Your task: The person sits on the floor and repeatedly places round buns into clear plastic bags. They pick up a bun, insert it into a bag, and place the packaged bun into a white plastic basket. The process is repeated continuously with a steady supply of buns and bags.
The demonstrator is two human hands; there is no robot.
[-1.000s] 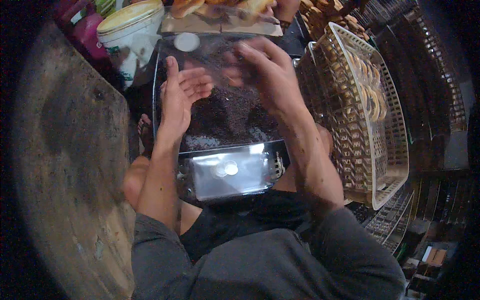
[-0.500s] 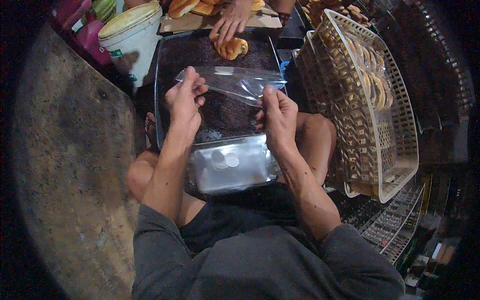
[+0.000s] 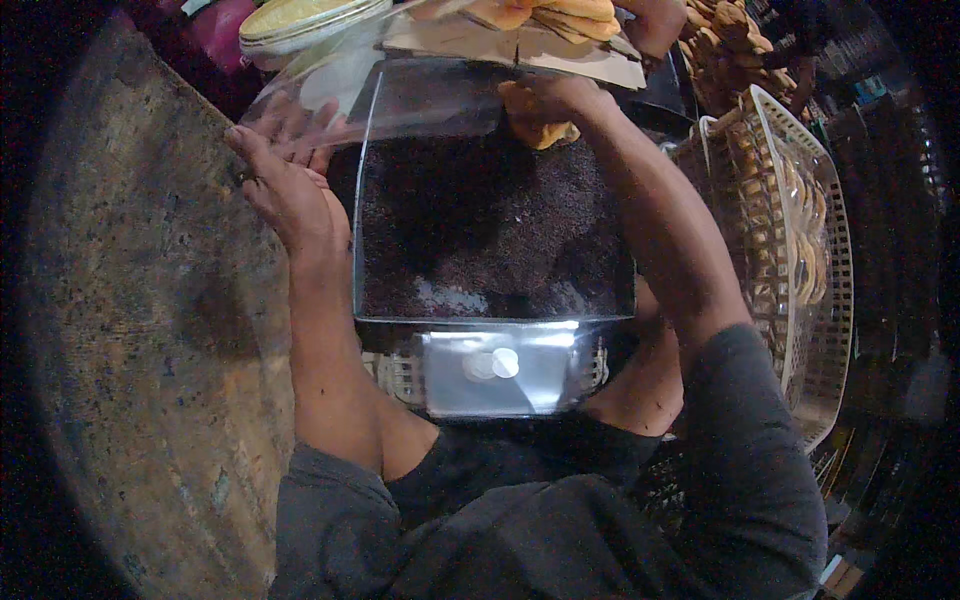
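My left hand (image 3: 292,178), at the left edge of the tray, holds a clear plastic bag (image 3: 330,70). The bag spreads up and to the right, and some fingers show blurred through the film. My right hand (image 3: 565,98) reaches over the far part of the tray, its fingers closed on a golden-brown bread bun (image 3: 548,133). Part of the bun is hidden under the hand. Beneath it lies a dark tray (image 3: 495,321) filled with fine dark brown granules (image 3: 490,220).
Buns (image 3: 575,18) lie on cardboard (image 3: 440,40) beyond the tray, near another person's hand (image 3: 655,22). A white bucket (image 3: 300,28) stands far left. To the right is a cream plastic basket (image 3: 838,300) of packed baked goods. Clear plastic bags (image 3: 470,390) lie stacked before my lap.
My right hand has let go of the plastic bag and taken hold of the bun. My left hand has moved left with the bag. The other person's hand has left the bun.
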